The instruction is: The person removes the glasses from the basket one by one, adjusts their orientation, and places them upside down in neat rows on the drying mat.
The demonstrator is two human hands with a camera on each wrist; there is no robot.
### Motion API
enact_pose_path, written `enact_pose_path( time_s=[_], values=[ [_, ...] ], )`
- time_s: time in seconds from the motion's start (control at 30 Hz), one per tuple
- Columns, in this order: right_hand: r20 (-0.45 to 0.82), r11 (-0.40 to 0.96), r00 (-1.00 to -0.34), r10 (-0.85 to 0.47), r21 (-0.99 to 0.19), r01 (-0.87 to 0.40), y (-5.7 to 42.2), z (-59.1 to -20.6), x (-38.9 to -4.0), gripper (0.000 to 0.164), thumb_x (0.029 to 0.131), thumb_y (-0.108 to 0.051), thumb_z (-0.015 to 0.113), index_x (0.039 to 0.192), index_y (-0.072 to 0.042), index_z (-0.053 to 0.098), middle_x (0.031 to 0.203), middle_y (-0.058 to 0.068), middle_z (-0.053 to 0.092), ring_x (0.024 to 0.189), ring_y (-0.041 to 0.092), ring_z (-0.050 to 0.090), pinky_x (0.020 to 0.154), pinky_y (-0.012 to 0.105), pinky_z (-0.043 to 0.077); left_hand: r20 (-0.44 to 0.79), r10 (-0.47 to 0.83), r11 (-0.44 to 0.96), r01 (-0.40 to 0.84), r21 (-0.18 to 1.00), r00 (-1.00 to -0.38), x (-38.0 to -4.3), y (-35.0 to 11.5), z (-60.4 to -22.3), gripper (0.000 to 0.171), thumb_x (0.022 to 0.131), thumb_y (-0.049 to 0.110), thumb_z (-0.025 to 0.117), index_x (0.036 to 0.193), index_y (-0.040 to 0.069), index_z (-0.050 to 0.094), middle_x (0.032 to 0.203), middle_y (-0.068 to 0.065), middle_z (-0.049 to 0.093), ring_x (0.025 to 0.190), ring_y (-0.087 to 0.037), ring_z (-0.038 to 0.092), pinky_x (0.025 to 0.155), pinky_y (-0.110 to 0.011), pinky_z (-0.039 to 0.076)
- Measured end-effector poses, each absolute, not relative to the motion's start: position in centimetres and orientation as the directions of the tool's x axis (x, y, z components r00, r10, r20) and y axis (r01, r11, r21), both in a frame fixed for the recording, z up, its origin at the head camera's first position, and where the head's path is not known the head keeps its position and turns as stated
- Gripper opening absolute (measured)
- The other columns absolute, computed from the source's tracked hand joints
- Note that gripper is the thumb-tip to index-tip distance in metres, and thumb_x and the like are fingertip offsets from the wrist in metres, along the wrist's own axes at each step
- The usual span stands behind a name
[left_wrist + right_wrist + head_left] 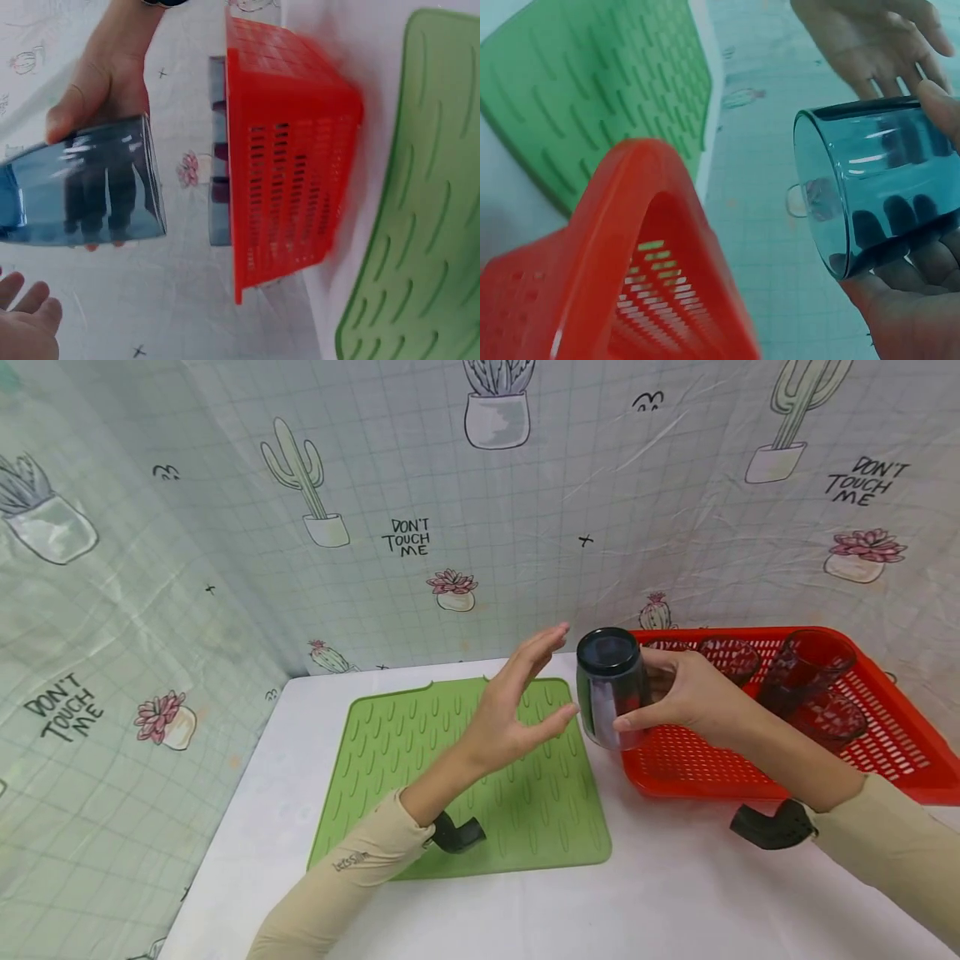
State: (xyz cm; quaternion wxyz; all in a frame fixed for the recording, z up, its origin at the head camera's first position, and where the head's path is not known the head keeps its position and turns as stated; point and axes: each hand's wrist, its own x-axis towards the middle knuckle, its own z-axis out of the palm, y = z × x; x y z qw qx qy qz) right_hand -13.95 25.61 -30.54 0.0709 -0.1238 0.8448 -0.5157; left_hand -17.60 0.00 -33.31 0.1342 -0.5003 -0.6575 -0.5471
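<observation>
One bare left hand [504, 714], spread, empty; one translucent blue glass tumbler [602, 702], mouth down, long axis near upright.
Just right of left hand, apart; gripped from its right by bare right hand [688, 689], near red perforated plastic basket [712, 788].

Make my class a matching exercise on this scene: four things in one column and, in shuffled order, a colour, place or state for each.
Column one
1. Mat
2. Basket
3. Lifted glass
4. Left hand

Column two
A. Red, with several other glasses inside
B. Open, holding nothing
C. Green, lying flat on the white table
D. In the grip of the right hand

Right pairs: 1-C, 2-A, 3-D, 4-B
</observation>
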Motion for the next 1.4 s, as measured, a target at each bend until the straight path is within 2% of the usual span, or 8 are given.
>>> enact_pose_path(
  time_s=[0.17,0.4,0.63,0.83,1.03,1.27,1.4],
  values=[
    [0.038,0.427,-0.966,-0.257,-0.892,-0.148,24.9,-31.1,-14.0,0.079,0.079,-0.02,0.09,0.148,-0.008,0.053,0.123,0.014,0.071,0.107,0.018,0.07,0.086,0.025,0.059,0.625,0.522,-0.124,0.673,0.729,-0.581,-16.9,0.4,-33.0,0.076,0.091,0.001,0.072,0.157,0.007,0.036,0.158,-0.008,0.042,0.144,-0.019,0.043,0.12,-0.037,0.035],
    [0.082,0.436,-0.971,-0.223,-0.883,-0.175,23.8,-31.9,-14.5,0.078,0.078,-0.025,0.091,0.145,-0.01,0.055,0.122,0.01,0.071,0.107,0.018,0.07,0.086,0.021,0.058,0.572,0.499,-0.117,0.604,0.789,-0.651,-16.9,1.3,-32.5,0.077,0.089,0.001,0.076,0.156,0.009,0.037,0.156,-0.006,0.045,0.144,-0.012,0.042,0.12,-0.033,0.034],
    [0.107,0.415,-0.974,-0.2,-0.891,-0.184,22.6,-32.5,-14.5,0.083,0.076,-0.027,0.092,0.147,-0.01,0.052,0.129,0.009,0.068,0.111,0.021,0.068,0.087,0.02,0.057,0.571,0.462,-0.109,0.596,0.796,-0.679,-16.9,1.9,-32.4,0.079,0.086,-0.002,0.079,0.154,0.007,0.041,0.153,-0.007,0.049,0.137,-0.012,0.05,0.115,-0.032,0.042],
    [0.117,0.392,-0.975,-0.187,-0.901,-0.184,22.0,-32.9,-14.5,0.077,0.078,-0.027,0.091,0.144,-0.011,0.054,0.133,0.007,0.065,0.118,0.022,0.066,0.088,0.017,0.056,0.569,0.43,-0.128,0.577,0.807,-0.7,-16.8,2.2,-32.7,0.079,0.084,-0.003,0.081,0.152,0.008,0.043,0.151,-0.01,0.052,0.133,-0.013,0.054,0.115,-0.032,0.042],
    [0.136,0.414,-0.974,-0.179,-0.888,-0.2,21.5,-32.9,-14.6,0.073,0.078,-0.028,0.091,0.141,-0.012,0.057,0.132,0.006,0.066,0.118,0.021,0.066,0.096,0.027,0.056,0.592,0.394,-0.136,0.592,0.794,-0.703,-16.8,2.3,-33.1,0.074,0.084,-0.001,0.081,0.149,0.006,0.046,0.146,-0.012,0.055,0.13,-0.016,0.056,0.114,-0.033,0.044],
    [0.145,0.417,-0.975,-0.17,-0.886,-0.205,21.0,-33.1,-14.7,0.072,0.077,-0.027,0.091,0.139,-0.011,0.058,0.128,0.006,0.068,0.115,0.021,0.067,0.09,0.018,0.055,0.62,0.361,-0.165,0.606,0.778,-0.697,-16.8,2.2,-33.4,0.07,0.085,-0.004,0.079,0.147,0.004,0.048,0.144,-0.014,0.056,0.129,-0.017,0.057,0.112,-0.036,0.046],
    [0.154,0.421,-0.972,-0.178,-0.881,-0.216,20.7,-33.1,-14.7,0.075,0.08,-0.023,0.09,0.144,-0.011,0.054,0.133,0.009,0.065,0.122,0.025,0.063,0.102,0.034,0.054,0.632,0.34,-0.185,0.61,0.771,-0.696,-16.8,2.0,-33.3,0.07,0.082,-0.006,0.08,0.145,0.002,0.05,0.142,-0.016,0.057,0.128,-0.018,0.059,0.11,-0.037,0.048]
  ],
)
